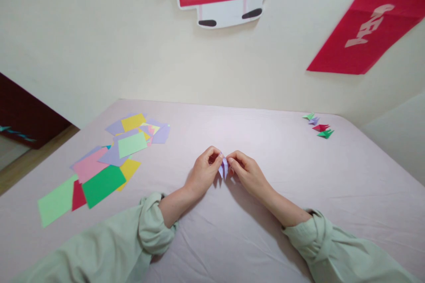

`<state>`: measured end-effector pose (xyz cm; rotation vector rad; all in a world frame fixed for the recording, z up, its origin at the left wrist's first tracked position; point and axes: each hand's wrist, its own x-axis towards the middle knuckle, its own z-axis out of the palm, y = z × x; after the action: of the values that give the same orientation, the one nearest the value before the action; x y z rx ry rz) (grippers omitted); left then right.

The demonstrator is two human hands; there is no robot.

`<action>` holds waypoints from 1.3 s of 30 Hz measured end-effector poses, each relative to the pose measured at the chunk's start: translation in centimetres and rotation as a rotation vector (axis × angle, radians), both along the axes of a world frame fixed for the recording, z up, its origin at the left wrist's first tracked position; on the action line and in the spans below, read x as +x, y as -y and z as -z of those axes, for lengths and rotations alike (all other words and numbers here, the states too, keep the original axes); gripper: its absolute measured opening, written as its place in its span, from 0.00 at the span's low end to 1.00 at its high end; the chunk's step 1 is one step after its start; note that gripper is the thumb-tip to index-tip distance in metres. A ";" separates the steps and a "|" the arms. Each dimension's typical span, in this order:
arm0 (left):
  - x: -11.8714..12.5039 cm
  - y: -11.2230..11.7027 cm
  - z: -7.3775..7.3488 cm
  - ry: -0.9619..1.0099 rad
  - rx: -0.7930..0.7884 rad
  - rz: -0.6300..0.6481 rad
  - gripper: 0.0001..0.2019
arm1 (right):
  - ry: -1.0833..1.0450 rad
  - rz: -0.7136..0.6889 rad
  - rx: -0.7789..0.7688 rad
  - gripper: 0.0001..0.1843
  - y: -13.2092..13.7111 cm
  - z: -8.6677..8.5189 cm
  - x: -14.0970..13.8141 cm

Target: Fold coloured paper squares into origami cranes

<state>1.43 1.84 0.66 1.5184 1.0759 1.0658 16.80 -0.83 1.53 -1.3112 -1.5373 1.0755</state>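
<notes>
Between my two hands, just above the middle of the table, is a small folded piece of purple origami paper (pixel 223 169) with two narrow points hanging down. My left hand (pixel 206 169) pinches its upper left side between thumb and fingers. On the upper right side, my right hand (pixel 246 169) is closed in a pinch at the paper's edge. The fingertips cover the top of the folded paper, so its full shape is partly hidden.
Loose coloured paper sheets (pixel 103 187) lie overlapping on the left of the cloth-covered table (pixel 206 247). Several small folded paper figures (pixel 320 128) in green, purple and red stand in a row at the far right. A wall (pixel 133 53) rises behind the table.
</notes>
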 end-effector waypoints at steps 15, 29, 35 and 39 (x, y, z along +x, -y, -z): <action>0.0 0.2 -0.5 0.055 -0.027 0.002 0.07 | -0.073 -0.016 0.008 0.09 0.0 0.5 -0.2; -0.7 1.1 -1.0 -0.203 0.533 -0.020 0.10 | 0.666 0.075 0.585 0.07 0.3 -0.6 0.8; -0.9 1.2 -1.0 -0.230 0.567 -0.016 0.09 | 0.596 0.090 0.591 0.10 0.3 -0.6 0.8; -1.0 1.0 -0.8 -0.208 0.529 -0.009 0.09 | 0.446 0.098 0.529 0.08 0.3 -0.2 0.8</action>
<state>0.43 0.80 1.47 2.0817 0.9828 1.2866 17.61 -1.14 1.77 -1.2732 -1.8898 0.2760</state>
